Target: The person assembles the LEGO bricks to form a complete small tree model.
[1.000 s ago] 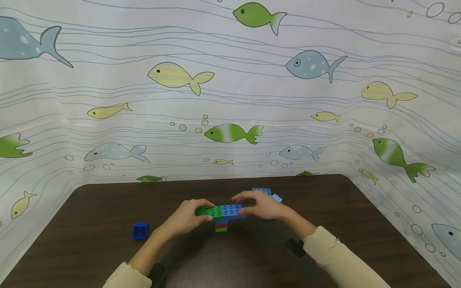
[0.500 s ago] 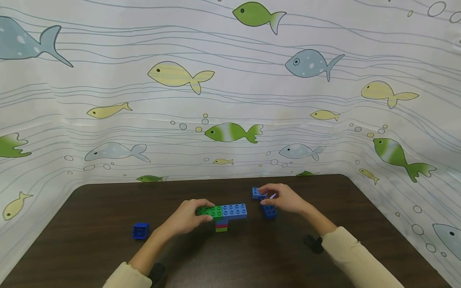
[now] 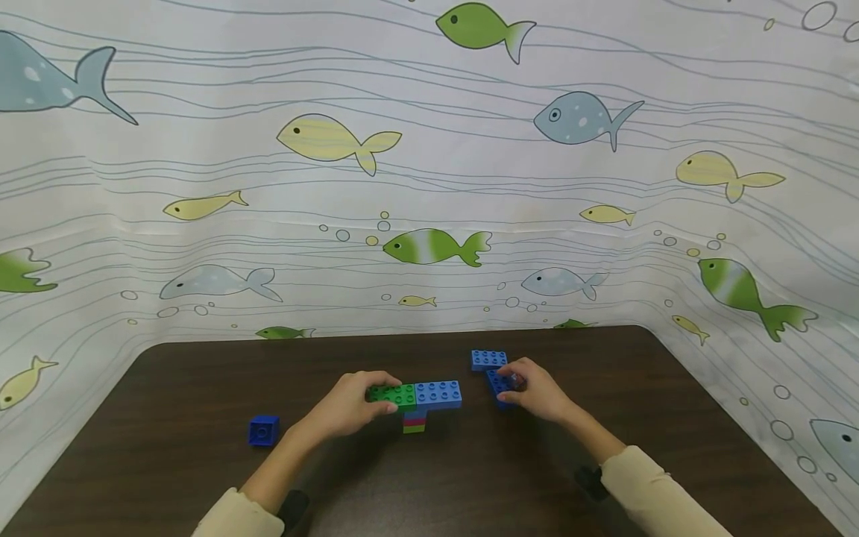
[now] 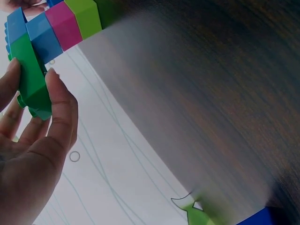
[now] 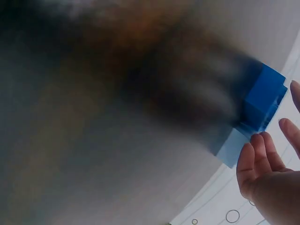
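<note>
In the head view my left hand (image 3: pixel 349 403) grips a green brick (image 3: pixel 396 395) by its left end, thumb in front and fingers behind. The green brick sits beside a light blue brick (image 3: pixel 438 394) on top of a short column of blue, magenta and lime bricks (image 4: pixel 64 24). To the right, my right hand (image 3: pixel 537 389) has its fingertips at a dark blue brick (image 3: pixel 497 384). The right wrist view shows its fingers spread around this dark blue brick (image 5: pixel 265 98), with a gap to the brick on one side. A small pale piece (image 3: pixel 516 379) is partly hidden behind the fingers.
A light blue brick (image 3: pixel 488 359) lies behind the dark blue one. Left of my left hand, another dark blue brick (image 3: pixel 264 430) lies tipped over on the dark wooden table (image 3: pixel 322 492). A fish-patterned sheet (image 3: pixel 429 186) encloses the back and sides.
My right hand has left the light blue brick atop the column and moved right to the dark blue brick. My left hand stays on the green brick.
</note>
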A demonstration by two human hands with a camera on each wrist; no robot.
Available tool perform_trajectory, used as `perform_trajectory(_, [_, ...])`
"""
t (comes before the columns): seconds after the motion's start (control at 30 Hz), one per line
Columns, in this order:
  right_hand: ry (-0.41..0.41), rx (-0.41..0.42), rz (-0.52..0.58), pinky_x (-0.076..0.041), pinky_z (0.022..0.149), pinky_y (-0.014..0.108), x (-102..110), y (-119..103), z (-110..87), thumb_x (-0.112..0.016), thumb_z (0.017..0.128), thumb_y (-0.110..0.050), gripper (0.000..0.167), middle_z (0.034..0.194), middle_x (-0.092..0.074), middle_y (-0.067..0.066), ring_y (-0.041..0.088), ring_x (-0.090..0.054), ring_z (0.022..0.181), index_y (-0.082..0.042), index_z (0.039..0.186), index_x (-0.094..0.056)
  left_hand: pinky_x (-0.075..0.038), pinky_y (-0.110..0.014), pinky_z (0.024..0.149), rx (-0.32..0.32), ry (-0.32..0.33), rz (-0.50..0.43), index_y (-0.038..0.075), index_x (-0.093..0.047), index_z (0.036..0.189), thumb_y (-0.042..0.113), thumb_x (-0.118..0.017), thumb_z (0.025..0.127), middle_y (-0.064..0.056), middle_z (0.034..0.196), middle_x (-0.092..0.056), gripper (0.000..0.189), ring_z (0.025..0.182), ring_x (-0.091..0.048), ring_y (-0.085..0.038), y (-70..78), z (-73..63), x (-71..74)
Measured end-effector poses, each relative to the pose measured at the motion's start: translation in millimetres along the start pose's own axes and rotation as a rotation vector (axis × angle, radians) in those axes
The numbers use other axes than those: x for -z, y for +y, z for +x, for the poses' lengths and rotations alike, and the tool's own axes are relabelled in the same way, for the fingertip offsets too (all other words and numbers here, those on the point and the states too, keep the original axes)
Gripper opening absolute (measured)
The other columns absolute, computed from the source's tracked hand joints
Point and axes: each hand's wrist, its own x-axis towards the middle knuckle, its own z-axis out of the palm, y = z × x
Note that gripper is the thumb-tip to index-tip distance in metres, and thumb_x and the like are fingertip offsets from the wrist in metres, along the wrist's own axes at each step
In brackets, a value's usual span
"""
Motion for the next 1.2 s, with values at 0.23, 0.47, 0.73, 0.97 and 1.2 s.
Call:
perform_trajectory(0.23, [0.001,-0.030,-0.015,-0.038,0.063,0.030,-4.5,1.1,-1.5,-0.072,0.077,-0.009,0.033,0.093,-0.051,0.007,0.017,-0.045,0.077,-0.003,0.107,-0.062,-0.043,-0.027,0.063,0.007,-0.004,-0.002,0.003,-0.062,0.110,0.011,-0.067,0.083,-0.008,0.100,-0.062,0.028,0.075,-0.050,-0.015,-0.3,0.2,0.6])
perform_trajectory(0.47, [-0.026,0.016,-0.033,-0.046,0.075,0.040,0.7,3.1,-3.2,-0.068,0.077,0.002,0.032,0.102,-0.058,0.010,0.025,-0.054,0.089,-0.001,0.108,-0.060,-0.043,-0.026,0.061,0.009,-0.002,-0.006,0.003,-0.062,0.109,0.010,-0.067,0.083,-0.008,0.099,-0.062,0.028,0.074,-0.050,-0.015,-0.2,0.3,0.9])
perform_trajectory(0.73, [-0.092,0.040,-0.020,-0.042,0.084,0.052,5.7,2.3,-5.3,-0.065,0.076,0.007,0.034,0.111,-0.058,0.015,0.035,-0.051,0.100,0.000,0.109,-0.059,-0.043,-0.026,0.060,0.005,-0.010,-0.015,0.003,-0.062,0.109,0.010,-0.067,0.083,-0.007,0.097,-0.061,0.028,0.073,-0.050,-0.015,-0.3,0.6,1.9])
perform_trajectory(0.97, [-0.068,0.026,-0.011,-0.041,0.084,0.049,1.0,1.3,-3.2,-0.069,0.078,-0.003,0.035,0.112,-0.059,0.012,0.031,-0.050,0.100,-0.002,0.112,-0.059,-0.044,-0.026,0.062,0.002,-0.011,-0.015,0.002,-0.062,0.109,0.011,-0.067,0.083,-0.008,0.099,-0.062,0.028,0.074,-0.050,-0.015,0.1,0.1,2.0])
perform_trajectory(1.2, [-0.061,0.042,-0.005,-0.041,0.085,0.050,-1.8,2.0,-2.7,-0.066,0.078,0.003,0.032,0.109,-0.060,0.010,0.031,-0.049,0.102,-0.005,0.109,-0.061,-0.044,-0.026,0.062,0.013,-0.009,-0.015,0.003,-0.062,0.109,0.011,-0.067,0.083,-0.008,0.099,-0.062,0.028,0.074,-0.050,-0.015,-0.3,0.0,1.5])
